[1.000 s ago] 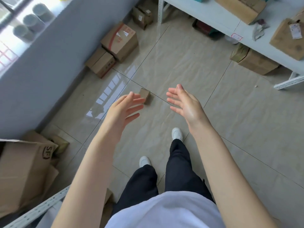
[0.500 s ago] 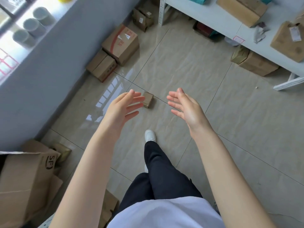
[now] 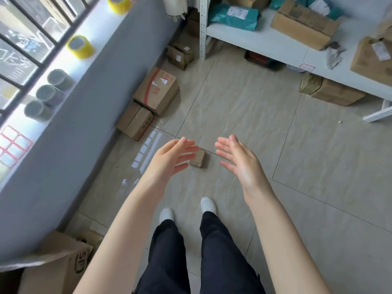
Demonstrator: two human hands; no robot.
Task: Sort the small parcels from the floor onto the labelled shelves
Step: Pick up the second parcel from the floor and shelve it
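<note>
1. The left hand (image 3: 169, 160) is held out over the tiled floor (image 3: 244, 107), fingers spread and loose, palm turned inward, holding nothing
2. The right hand (image 3: 240, 164) mirrors it, palm facing the left one, fingers extended and empty
3. A small cardboard parcel (image 3: 199, 159) lies on the floor between the two hands in the picture (its left edge hidden behind the left fingertips)
4. Two larger cardboard boxes (image 3: 148, 102) sit against the grey wall (image 3: 74, 124)
5. The white shelf (image 3: 265, 41) at upper right carries a teal mailer bag (image 3: 233, 16) and a brown box (image 3: 303, 24)
6. White shoes (image 3: 209, 204) stand just behind the parcel
</note>
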